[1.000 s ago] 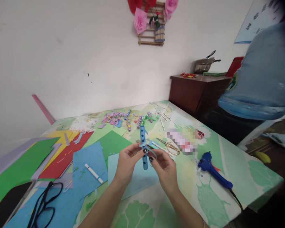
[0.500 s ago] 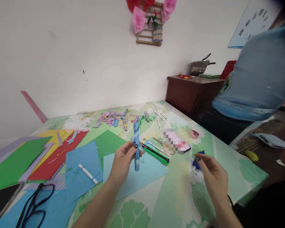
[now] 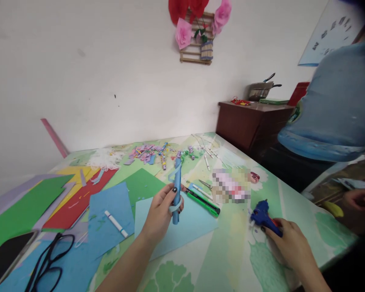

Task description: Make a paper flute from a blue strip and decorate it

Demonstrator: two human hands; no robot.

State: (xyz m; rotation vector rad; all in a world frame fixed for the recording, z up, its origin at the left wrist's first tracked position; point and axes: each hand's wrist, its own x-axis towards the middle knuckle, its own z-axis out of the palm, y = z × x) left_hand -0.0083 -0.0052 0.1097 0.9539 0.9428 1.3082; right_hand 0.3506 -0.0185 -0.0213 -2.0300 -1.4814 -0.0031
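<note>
My left hand (image 3: pixel 164 202) is closed round a rolled blue paper tube (image 3: pixel 177 178), held upright above a light blue sheet (image 3: pixel 197 227). A pale blue paper strip (image 3: pixel 174 208) curls round the tube. At the right of the table, my right hand (image 3: pixel 295 239) is closed on the handle of a blue hot glue gun (image 3: pixel 263 215), whose nozzle points away from me. Just right of the tube lie a green utility knife (image 3: pixel 203 202), a white marker (image 3: pixel 202 190) and scissors (image 3: pixel 205 183).
Coloured paper sheets (image 3: pixel 109 207) with another marker (image 3: pixel 115 224) and black glasses (image 3: pixel 48 263) cover the left. Paper scraps (image 3: pixel 142 153) lie near the wall. A blurred-out item (image 3: pixel 231 185) sits at centre right. A water jug (image 3: pixel 328 109) stands beyond the table's right edge.
My right hand has shifted right and towards me, from the glue gun's front end to its handle. My left hand still holds the tube; the view has tilted slightly.
</note>
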